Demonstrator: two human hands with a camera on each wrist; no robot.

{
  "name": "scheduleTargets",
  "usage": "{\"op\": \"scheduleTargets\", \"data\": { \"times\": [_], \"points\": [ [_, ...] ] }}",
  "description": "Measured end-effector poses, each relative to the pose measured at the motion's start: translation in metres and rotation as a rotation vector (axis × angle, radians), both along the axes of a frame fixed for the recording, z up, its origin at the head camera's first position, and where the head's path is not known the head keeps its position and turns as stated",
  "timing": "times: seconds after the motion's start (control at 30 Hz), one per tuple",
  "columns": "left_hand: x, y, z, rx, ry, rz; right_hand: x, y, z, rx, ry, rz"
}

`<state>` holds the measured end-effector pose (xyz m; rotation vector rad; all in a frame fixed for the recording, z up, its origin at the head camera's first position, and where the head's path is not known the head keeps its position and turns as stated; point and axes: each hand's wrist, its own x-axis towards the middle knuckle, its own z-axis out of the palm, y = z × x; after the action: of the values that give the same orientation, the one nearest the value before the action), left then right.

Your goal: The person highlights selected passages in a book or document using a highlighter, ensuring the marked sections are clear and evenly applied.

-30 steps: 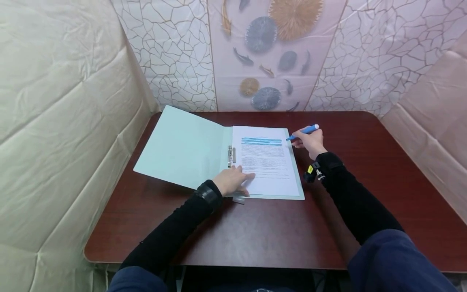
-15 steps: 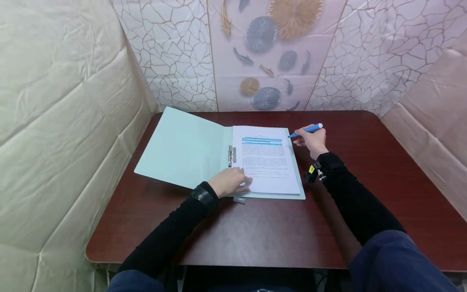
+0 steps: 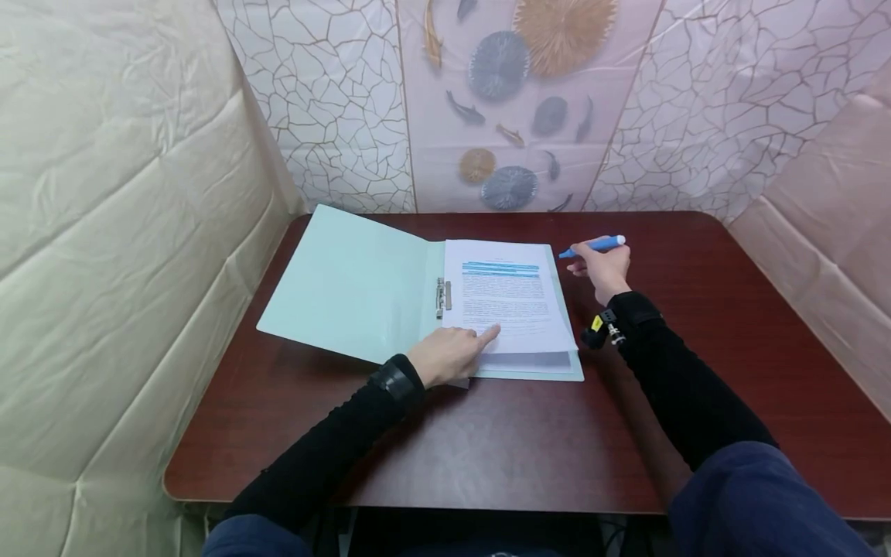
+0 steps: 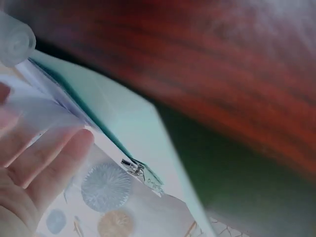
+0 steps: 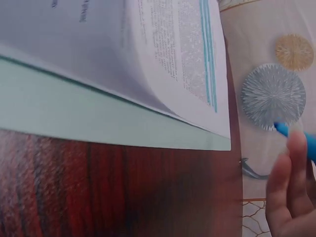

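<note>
A pale green ring binder (image 3: 362,286) lies spread on the table with printed sheets on its right side. Blue highlighted lines run across the upper text of the top sheet (image 3: 518,298). My left hand (image 3: 448,354) holds this sheet by its lower left, index finger stretched over the print; the lower edge is raised and bowed, baring the page beneath. In the left wrist view its fingers (image 4: 49,153) lie against the lifted paper. My right hand (image 3: 604,267) grips a blue highlighter (image 3: 593,246), its tip just off the binder's upper right edge.
The metal clip (image 3: 440,298) sits at the binder's spine. A small translucent piece (image 3: 460,383) shows at the binder's front edge, partly behind my left hand. The dark red table (image 3: 536,449) extends around the binder, with patterned cloth (image 3: 508,116) behind it.
My left hand has shifted slightly right and raised the lower edge of the top sheet. My right hand has drawn the highlighter rightward, away from the page.
</note>
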<state>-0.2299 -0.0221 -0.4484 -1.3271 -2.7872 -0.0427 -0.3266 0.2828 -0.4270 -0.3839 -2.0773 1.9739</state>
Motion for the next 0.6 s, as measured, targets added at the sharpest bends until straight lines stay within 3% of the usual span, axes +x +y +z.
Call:
{"op": "scheduleTargets", "data": {
  "times": [0.17, 0.4, 0.6],
  "points": [
    [-0.002, 0.0, -0.001, 0.114, 0.016, 0.032, 0.001, 0.0, 0.004, -0.038, 0.034, -0.114],
    [-0.004, -0.006, 0.002, 0.128, 0.039, 0.0, 0.004, 0.0, 0.009, -0.059, 0.033, -0.135],
    [-0.005, -0.011, 0.013, 0.161, 0.05, 0.124, 0.001, -0.001, 0.008, -0.059, 0.053, -0.136]
  ]
}}
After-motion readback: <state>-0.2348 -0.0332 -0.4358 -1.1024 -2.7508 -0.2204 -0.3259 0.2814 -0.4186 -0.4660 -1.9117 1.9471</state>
